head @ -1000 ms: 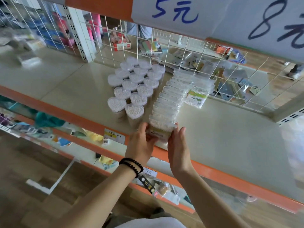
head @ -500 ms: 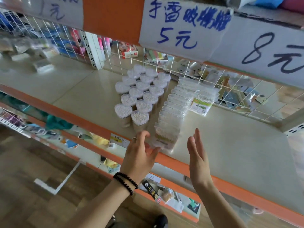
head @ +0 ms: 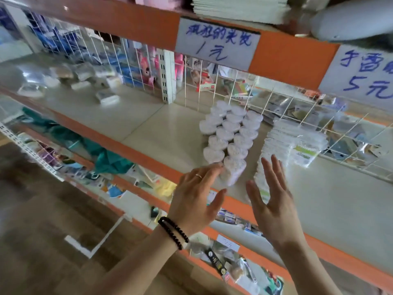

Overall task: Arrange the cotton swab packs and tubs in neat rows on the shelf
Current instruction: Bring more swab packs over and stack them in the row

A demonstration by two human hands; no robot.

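Observation:
Several heart-shaped cotton swab tubs (head: 230, 135) stand in rows on the beige shelf (head: 148, 128). To their right runs a front-to-back row of clear cotton swab packs (head: 276, 145), with one green-labelled pack (head: 304, 152) leaning beside it. My left hand (head: 197, 196), with straight spread fingers, hovers at the front tub (head: 234, 171), fingertips near its left side. My right hand (head: 274, 201) is raised flat in front of the pack row and holds nothing.
An orange shelf lip (head: 131, 150) runs along the front. A white wire grid (head: 244, 96) backs the shelf. Small clear packets (head: 89, 81) lie at the far left. Handwritten price signs (head: 217, 43) hang above. A lower shelf (head: 234, 262) holds mixed goods.
Both hands have let go of the front swab pack and opened. They have shifted left toward the tubs, and my view has swung left and up.

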